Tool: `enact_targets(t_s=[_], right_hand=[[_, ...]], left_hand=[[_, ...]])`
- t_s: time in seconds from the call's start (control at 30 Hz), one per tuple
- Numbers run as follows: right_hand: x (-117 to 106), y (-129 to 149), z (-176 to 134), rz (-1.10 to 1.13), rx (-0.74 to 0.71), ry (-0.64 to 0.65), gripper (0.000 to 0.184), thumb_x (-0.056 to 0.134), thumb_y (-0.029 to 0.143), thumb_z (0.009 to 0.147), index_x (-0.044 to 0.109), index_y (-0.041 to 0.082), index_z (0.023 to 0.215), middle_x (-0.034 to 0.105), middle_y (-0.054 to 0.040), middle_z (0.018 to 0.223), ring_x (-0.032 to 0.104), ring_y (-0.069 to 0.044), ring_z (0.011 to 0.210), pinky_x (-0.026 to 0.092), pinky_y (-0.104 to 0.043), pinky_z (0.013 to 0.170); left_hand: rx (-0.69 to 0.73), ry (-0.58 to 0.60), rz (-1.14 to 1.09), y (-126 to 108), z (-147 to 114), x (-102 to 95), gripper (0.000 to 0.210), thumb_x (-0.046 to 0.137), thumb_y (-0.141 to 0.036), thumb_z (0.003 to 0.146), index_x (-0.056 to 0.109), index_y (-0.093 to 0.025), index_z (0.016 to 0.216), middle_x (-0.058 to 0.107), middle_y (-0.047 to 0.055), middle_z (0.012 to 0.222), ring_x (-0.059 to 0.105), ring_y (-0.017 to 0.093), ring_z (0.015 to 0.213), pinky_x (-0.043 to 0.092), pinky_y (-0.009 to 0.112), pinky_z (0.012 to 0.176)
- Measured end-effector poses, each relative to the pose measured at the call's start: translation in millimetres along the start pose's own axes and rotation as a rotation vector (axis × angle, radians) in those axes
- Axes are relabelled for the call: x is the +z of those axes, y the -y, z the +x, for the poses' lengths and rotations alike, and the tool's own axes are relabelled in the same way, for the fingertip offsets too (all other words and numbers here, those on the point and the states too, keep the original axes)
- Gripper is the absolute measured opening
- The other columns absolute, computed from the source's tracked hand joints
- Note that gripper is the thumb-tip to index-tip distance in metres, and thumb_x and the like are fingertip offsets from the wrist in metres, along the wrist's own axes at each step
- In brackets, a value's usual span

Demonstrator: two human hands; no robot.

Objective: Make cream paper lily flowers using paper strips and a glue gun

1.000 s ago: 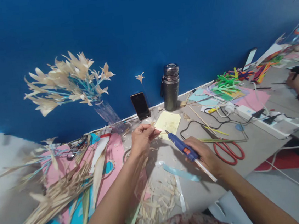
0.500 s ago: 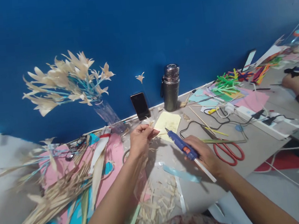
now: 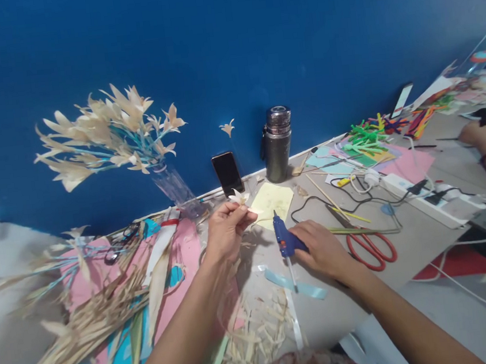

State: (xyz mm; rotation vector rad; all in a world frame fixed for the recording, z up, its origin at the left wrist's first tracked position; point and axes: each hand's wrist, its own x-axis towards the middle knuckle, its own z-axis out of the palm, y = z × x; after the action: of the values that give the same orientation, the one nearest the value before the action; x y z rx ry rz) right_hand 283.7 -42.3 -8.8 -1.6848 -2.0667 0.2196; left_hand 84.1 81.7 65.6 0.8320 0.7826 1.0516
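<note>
My left hand (image 3: 228,227) pinches a small cream flower (image 3: 238,197) made of dried husk. Pale strips stick out to the right of its fingertips, over the edge of a yellow paper (image 3: 271,199). My right hand (image 3: 323,249) is closed around the handle of a blue glue gun (image 3: 284,237). The gun's nozzle points away from me, just short of the yellow paper, and a clear glue stick (image 3: 293,275) sticks out of its back. Whether the gun touches the table I cannot tell. Below it lies a light blue ribbon strip (image 3: 309,290).
Red-handled scissors (image 3: 372,249), a power strip (image 3: 431,200) and cables lie right. A flask (image 3: 277,146) and a phone (image 3: 227,173) stand by the wall. Left are a vase (image 3: 176,189) of husk flowers and dried husks (image 3: 80,332). Another person's hand (image 3: 481,132) works far right.
The glue gun has swung from a slant to nearly straight ahead, its back end moving left. In my left hand, the flower has turned upward and shows more clearly.
</note>
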Motion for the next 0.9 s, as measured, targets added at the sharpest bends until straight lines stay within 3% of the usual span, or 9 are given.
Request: enact_targets(t_s=[0.13, 0.2, 0.3, 0.37, 0.4, 0.53, 0.7, 0.8, 0.9], right_hand=[[8, -3, 6, -0.087, 0.069, 0.049, 0.033, 0.069, 0.023, 0.087, 0.067, 0.016, 0.119, 0.067, -0.0140, 0.109, 0.056, -0.030, 0.100, 0.045, -0.042, 0.089], [2, -3, 9, -0.056, 0.036, 0.020, 0.029, 0.068, 0.022, 0.089, 0.069, 0.018, 0.117, 0.069, -0.0138, 0.111, 0.058, -0.029, 0.101, 0.045, -0.043, 0.090], [-24, 4, 16, 0.088, -0.032, -0.182, 0.015, 0.059, 0.019, 0.095, 0.073, 0.021, 0.099, 0.074, -0.0105, 0.102, 0.062, -0.027, 0.096, 0.047, -0.042, 0.089], [-48, 16, 24, 0.208, -0.020, -0.342, 0.018, 0.057, 0.020, 0.097, 0.073, 0.022, 0.090, 0.074, -0.0079, 0.092, 0.065, -0.025, 0.091, 0.048, -0.039, 0.085], [-59, 24, 28, 0.259, -0.015, -0.356, 0.017, 0.058, 0.021, 0.096, 0.073, 0.023, 0.088, 0.074, -0.0066, 0.090, 0.065, -0.024, 0.089, 0.049, -0.038, 0.084], [-84, 57, 46, 0.300, -0.012, -0.234, 0.009, 0.068, 0.025, 0.089, 0.074, 0.022, 0.083, 0.072, -0.0024, 0.084, 0.063, -0.019, 0.079, 0.045, -0.031, 0.073], [-80, 76, 55, 0.333, -0.056, -0.049, 0.021, 0.071, 0.028, 0.085, 0.069, 0.019, 0.066, 0.068, -0.0006, 0.073, 0.056, -0.013, 0.066, 0.038, -0.026, 0.061], [-76, 74, 52, 0.502, -0.035, -0.042, 0.017, 0.071, 0.028, 0.083, 0.074, 0.019, 0.069, 0.070, -0.0007, 0.074, 0.056, -0.013, 0.065, 0.040, -0.026, 0.061], [-70, 66, 49, 0.786, 0.147, -0.124, 0.015, 0.076, 0.034, 0.078, 0.079, 0.020, 0.075, 0.072, -0.0021, 0.076, 0.057, -0.014, 0.065, 0.042, -0.027, 0.059]], left_hand=[[-0.064, 0.116, -0.005, -2, -10, 1.4, 0.041, 0.093, -0.025, 0.058, 0.054, -0.017, 0.068, 0.065, -0.003, 0.060, 0.064, 0.010, 0.053, 0.054, 0.023, 0.060], [-0.088, 0.156, 0.002, -3, -16, 1.1, 0.039, 0.092, -0.026, 0.059, 0.055, -0.017, 0.067, 0.063, -0.004, 0.059, 0.061, 0.009, 0.051, 0.053, 0.022, 0.058], [-0.002, 0.144, 0.106, -4, -26, 1.5, 0.031, 0.090, -0.024, 0.062, 0.061, -0.016, 0.067, 0.064, -0.003, 0.059, 0.060, 0.009, 0.050, 0.049, 0.020, 0.055], [0.120, 0.117, 0.239, -7, -34, 3.2, 0.022, 0.087, -0.020, 0.066, 0.065, -0.016, 0.067, 0.064, -0.002, 0.058, 0.061, 0.009, 0.050, 0.048, 0.019, 0.053], [0.174, 0.111, 0.299, -9, -38, 4.5, 0.019, 0.085, -0.019, 0.067, 0.067, -0.016, 0.067, 0.065, -0.002, 0.058, 0.060, 0.009, 0.050, 0.047, 0.019, 0.053], [0.267, 0.134, 0.399, -14, -52, 8.7, 0.017, 0.086, -0.019, 0.067, 0.069, -0.017, 0.065, 0.065, -0.001, 0.057, 0.055, 0.008, 0.046, 0.043, 0.018, 0.046], [0.320, 0.168, 0.416, -15, -64, 5.5, 0.015, 0.085, -0.022, 0.069, 0.071, -0.017, 0.066, 0.065, -0.001, 0.058, 0.055, 0.009, 0.047, 0.042, 0.018, 0.044], [0.322, 0.148, 0.395, -20, -74, -1.4, 0.012, 0.083, -0.017, 0.070, 0.072, -0.017, 0.065, 0.066, 0.000, 0.057, 0.059, 0.010, 0.049, 0.046, 0.019, 0.050], [0.291, 0.137, 0.393, -25, -87, -11.2, 0.012, 0.082, -0.013, 0.068, 0.073, -0.018, 0.062, 0.066, 0.001, 0.056, 0.059, 0.011, 0.049, 0.047, 0.020, 0.051]])
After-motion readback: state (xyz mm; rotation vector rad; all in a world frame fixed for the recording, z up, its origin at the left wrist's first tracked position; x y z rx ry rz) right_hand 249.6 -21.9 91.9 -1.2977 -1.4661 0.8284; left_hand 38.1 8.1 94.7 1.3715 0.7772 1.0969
